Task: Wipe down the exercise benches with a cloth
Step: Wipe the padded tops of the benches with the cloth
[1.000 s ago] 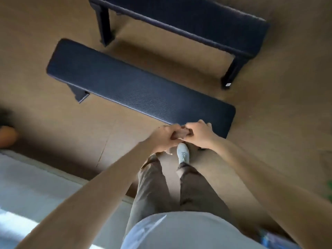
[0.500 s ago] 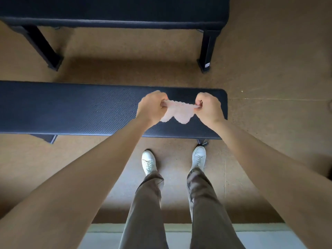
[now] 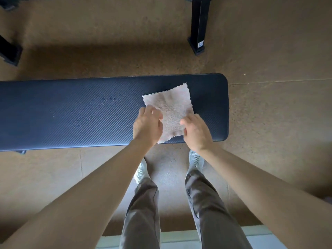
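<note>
Neither hand is closed round anything; the left hand (image 3: 148, 127) is laid with loosely bent fingers on the left edge of the cloth (image 3: 170, 106), and the right hand (image 3: 196, 134) is held relaxed with its fingertips at the cloth's right edge; whether those tips touch it cannot be told. The pale pink cloth is spread flat on the dark padded bench (image 3: 71, 112), near its right end; it reaches forward from between the two hands, and its near corner lies at the pad's front edge. Half a second ago it was pinched in both fists and stretched in the air above the pad; now it has been released and laid out square; the pad is seen closer, and the second bench's leg (image 3: 198, 24) stands beyond it.
</note>
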The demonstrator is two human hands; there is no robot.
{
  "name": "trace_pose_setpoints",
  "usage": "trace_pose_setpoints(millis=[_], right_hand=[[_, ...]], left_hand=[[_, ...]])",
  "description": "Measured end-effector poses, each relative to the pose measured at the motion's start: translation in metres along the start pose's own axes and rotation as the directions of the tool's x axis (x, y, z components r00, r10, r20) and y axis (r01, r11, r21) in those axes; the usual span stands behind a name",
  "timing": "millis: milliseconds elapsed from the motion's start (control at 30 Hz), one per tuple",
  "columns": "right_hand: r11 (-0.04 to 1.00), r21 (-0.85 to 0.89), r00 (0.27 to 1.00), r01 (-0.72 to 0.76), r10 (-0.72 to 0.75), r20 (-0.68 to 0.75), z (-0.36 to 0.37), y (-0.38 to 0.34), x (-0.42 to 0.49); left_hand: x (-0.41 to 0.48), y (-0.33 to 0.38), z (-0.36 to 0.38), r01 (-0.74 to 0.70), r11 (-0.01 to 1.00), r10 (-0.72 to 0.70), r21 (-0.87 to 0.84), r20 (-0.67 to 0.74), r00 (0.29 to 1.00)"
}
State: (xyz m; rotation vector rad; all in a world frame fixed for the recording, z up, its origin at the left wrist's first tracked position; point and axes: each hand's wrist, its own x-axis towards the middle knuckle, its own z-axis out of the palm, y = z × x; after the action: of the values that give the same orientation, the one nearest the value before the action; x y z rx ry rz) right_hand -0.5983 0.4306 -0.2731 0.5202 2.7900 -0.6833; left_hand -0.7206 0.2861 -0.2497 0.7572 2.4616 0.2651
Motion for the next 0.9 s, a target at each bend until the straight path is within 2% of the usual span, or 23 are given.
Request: trace_pose_setpoints(millis=[67,100,200,267,367,500,733,900], right_hand=[[0.991,0.102,0.997,0.083,-0.083,-0.007,0.015,0.000,0.012],[0.989,0.097,0.994,0.107,-0.110,0.023,0.022,0.002,0.019],[0.979,-0.036,0.977,0.199,-0.196,0.082,0.042,0.013,0.032],[0.961,-0.151,0.972,0.231,-0.223,0.068,0.053,0.030,0.036],[0.950,-0.226,0.974,0.215,-0.224,-0.016,0.055,0.039,0.042],[0.950,-0.277,0.976,0.143,-0.182,-0.117,0.041,0.072,0.062],[0.938,-0.311,0.970,0.150,-0.201,-0.137,0.012,0.136,0.086],[0.963,-0.270,0.983,0.010,-0.058,-0.172,0.008,0.136,0.070]], left_hand=[[0.014,-0.001,0.015,-0.150,0.988,0.152,0.024,-0.075,0.986],[0.022,-0.002,0.024,-0.199,0.978,0.201,0.056,-0.039,0.979],[0.035,-0.004,0.048,-0.232,0.953,0.212,0.197,0.114,0.970],[0.042,-0.005,0.065,-0.232,0.924,0.203,0.303,0.124,0.971],[0.052,-0.007,0.070,-0.209,0.907,0.190,0.365,0.088,0.978],[0.089,0.020,0.071,-0.169,0.917,0.169,0.361,0.033,0.985],[0.136,0.074,0.075,-0.177,0.926,0.194,0.334,-0.017,0.981],[0.129,0.089,0.085,-0.227,0.910,0.255,0.348,-0.035,0.966]])
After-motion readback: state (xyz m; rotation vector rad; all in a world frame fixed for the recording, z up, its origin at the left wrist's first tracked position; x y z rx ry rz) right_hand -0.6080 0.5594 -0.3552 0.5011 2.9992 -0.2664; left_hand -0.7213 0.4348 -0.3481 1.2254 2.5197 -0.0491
